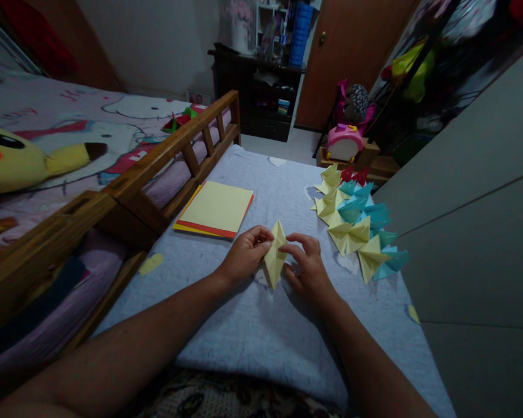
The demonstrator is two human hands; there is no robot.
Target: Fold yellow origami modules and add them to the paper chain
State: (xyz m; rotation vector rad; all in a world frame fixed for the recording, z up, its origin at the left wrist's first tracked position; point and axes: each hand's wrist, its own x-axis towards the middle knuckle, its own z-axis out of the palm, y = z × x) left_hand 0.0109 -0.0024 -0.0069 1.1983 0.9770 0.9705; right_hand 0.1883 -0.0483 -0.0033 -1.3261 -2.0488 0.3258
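Observation:
A folded yellow paper piece [275, 255], diamond-shaped and standing on its lower tip, is held between both hands on a blue-grey cloth surface [244, 325]. My left hand [244, 255] pinches its left edge with thumb and fingers. My right hand [307, 267] pinches the right edge, fingers curled. A stack of square coloured paper sheets [215, 209], yellow on top with red and orange edges, lies to the left, beyond my left hand.
A row of several folded yellow and blue paper pieces [357, 229] lies to the right, with red ones at its far end. A wooden bed frame [157, 168] borders the left side. A grey cabinet wall [475, 232] stands on the right.

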